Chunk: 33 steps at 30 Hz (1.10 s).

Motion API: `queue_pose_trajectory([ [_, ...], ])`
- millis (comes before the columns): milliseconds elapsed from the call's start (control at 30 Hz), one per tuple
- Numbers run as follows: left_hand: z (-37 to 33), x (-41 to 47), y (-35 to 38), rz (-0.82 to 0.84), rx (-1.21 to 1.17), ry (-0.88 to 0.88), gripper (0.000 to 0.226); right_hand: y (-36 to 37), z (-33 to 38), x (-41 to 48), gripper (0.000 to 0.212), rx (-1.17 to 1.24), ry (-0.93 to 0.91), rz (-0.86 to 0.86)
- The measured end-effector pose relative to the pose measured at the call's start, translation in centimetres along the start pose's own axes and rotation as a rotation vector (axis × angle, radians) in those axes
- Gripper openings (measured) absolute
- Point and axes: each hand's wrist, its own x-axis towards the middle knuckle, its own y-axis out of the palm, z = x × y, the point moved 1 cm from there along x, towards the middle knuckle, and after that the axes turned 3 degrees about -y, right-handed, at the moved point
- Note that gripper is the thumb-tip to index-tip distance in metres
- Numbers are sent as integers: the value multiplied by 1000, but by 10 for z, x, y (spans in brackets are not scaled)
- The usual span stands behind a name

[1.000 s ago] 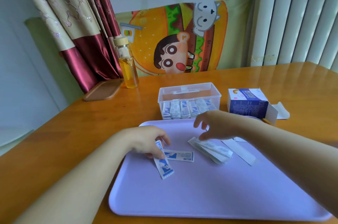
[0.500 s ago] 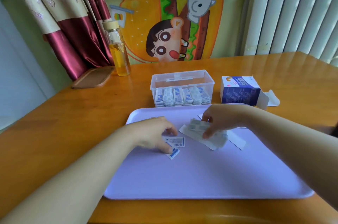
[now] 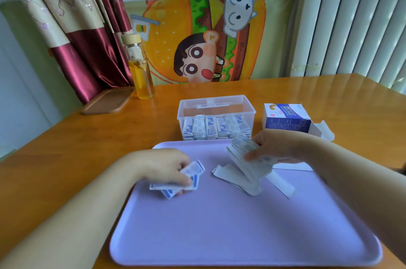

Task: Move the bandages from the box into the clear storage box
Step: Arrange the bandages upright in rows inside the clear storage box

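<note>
My left hand (image 3: 162, 165) pinches a few blue-and-white bandage packets (image 3: 191, 177) just above the lilac tray (image 3: 230, 235). My right hand (image 3: 279, 144) grips a thick stack of bandages (image 3: 246, 154), tilted up off the tray. Some white strips (image 3: 228, 174) still lie on the tray under that stack, with another strip (image 3: 281, 183) to its right. Behind the tray stands the clear storage box (image 3: 216, 105), lid off, with a row of upright bandages (image 3: 211, 129) along its front wall. The blue-and-white bandage box (image 3: 285, 120) lies to the right of it with its flap open.
A glass bottle (image 3: 140, 69) of yellow liquid with a wooden cap stands at the back left, next to a wooden lid (image 3: 105, 101). A cartoon-print cushion (image 3: 204, 38) leans behind the wooden table (image 3: 77, 143). Curtains hang at the left, vertical blinds at the right.
My left hand gathered the two loose packets and lifted them. My right hand closed on the pile of bandages and raised it from the tray.
</note>
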Motion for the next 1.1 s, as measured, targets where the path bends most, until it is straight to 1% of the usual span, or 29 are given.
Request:
queue_pose_trajectory([
  [33, 4, 0, -3, 19, -276, -4, 6, -2, 0, 2, 24, -26, -11, -22],
  [67, 6, 1, -5, -4, -538, 1, 2, -3, 0, 3, 25, -42, -23, -39],
  [100, 8, 3, -6, -74, -753, 5, 7, -4, 0, 5, 27, -47, -27, -51],
  [167, 9, 13, -4, -215, -1095, -16, 13, -5, 0, 9, 33, -39, -18, -62],
  [200, 7, 17, -2, -252, -1237, -21, 15, -5, 0, 10, 35, -43, -13, -63],
  [267, 3, 25, -1, -262, -1442, -9, 22, -6, 1, 12, 34, -53, -8, -67],
  [400, 1, 31, 2, -253, -1676, 34, 27, -7, -2, 15, 27, 57, -5, -72],
  [500, 2, 32, 5, -208, -1757, 62, 27, -6, -7, 16, 29, 86, 4, -84],
  [600, 6, 32, 8, -169, -1782, 68, 26, -6, -10, 15, 25, 156, 33, -98],
  [667, 10, 32, 9, -164, -1735, 72, 26, -6, -11, 15, 23, 239, 46, -95],
  [733, 15, 33, 9, -174, -1631, 71, 24, -4, -10, 13, 23, 289, 54, -80],
  [800, 16, 33, 9, -196, -1546, 75, 21, -2, -8, 14, 28, 276, 52, -57],
  [900, 16, 31, 9, -219, -1488, 86, 20, 1, -5, 17, 50, 233, 71, -55],
  [933, 15, 30, 8, -227, -1476, 88, 19, 0, -5, 17, 53, 224, 73, -62],
  [967, 17, 30, 8, -235, -1467, 84, 19, 1, -4, 18, 50, 210, 67, -65],
  [1100, 19, 30, 10, -249, -1428, 74, 18, 1, -2, 15, 24, 224, 27, -64],
])
